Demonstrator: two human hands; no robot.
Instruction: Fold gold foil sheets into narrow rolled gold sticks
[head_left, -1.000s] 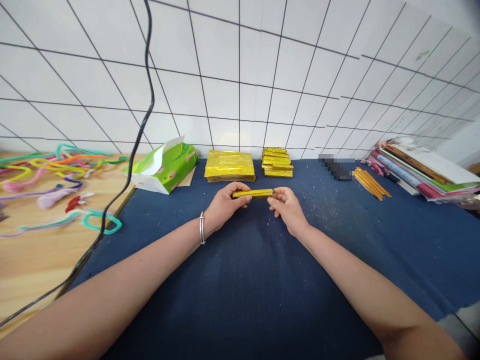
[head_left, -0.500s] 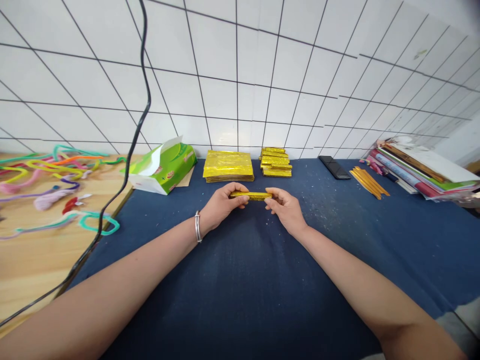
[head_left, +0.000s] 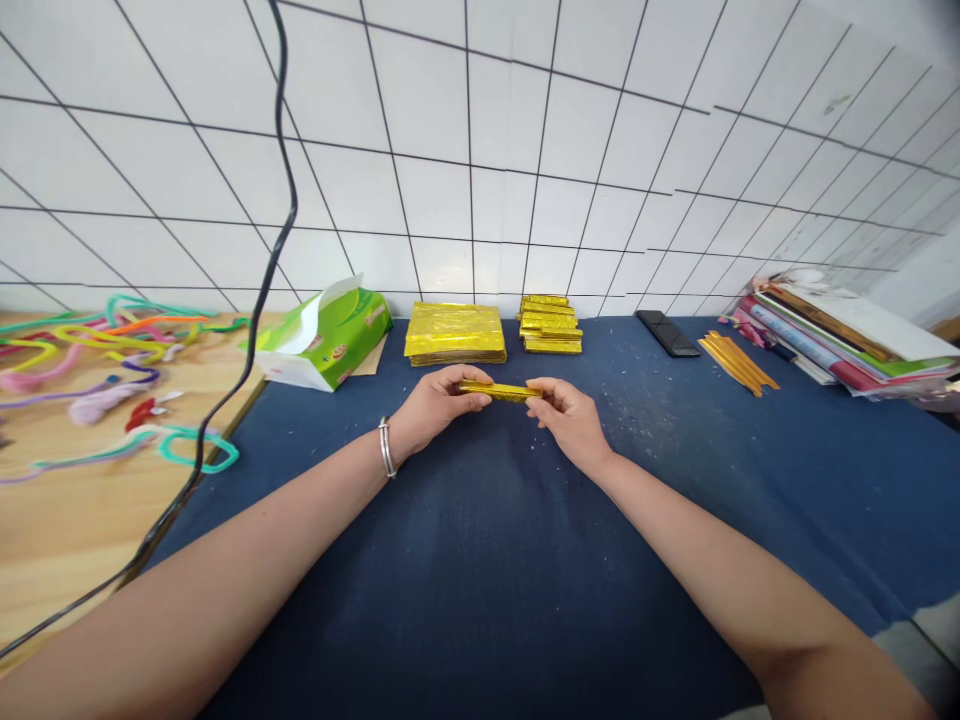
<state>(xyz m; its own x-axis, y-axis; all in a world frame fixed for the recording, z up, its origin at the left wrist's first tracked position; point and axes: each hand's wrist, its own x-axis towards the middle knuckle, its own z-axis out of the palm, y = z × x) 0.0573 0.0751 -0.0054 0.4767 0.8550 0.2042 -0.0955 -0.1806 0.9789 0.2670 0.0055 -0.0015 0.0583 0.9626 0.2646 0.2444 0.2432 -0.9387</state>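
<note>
A narrow folded strip of shiny gold paper (head_left: 508,392) spans the gap between my two hands, above the dark blue cloth (head_left: 480,560). My left hand (head_left: 442,405), with silver bangles at the wrist, pinches its left end between thumb and fingers. At the other end, the thumb and fingers of my right hand (head_left: 570,420) are closed on it. Just behind my hands lies a stack of flat gold paper sheets (head_left: 456,332). To the right of that stack is a pile of folded gold strips (head_left: 550,325).
A green tissue pack (head_left: 326,335) stands at the back left. Colourful pipe cleaners (head_left: 127,340) lie on the wooden table, and a black cable (head_left: 281,240) hangs in front. Rightward are a black phone (head_left: 667,333), orange-gold strips (head_left: 737,362) and stacked books (head_left: 847,335) by the tiled wall.
The gold strip's left end has risen slightly, so it now slopes a little down to the right. Both hands keep their hold. The camera view has shifted very slightly.
</note>
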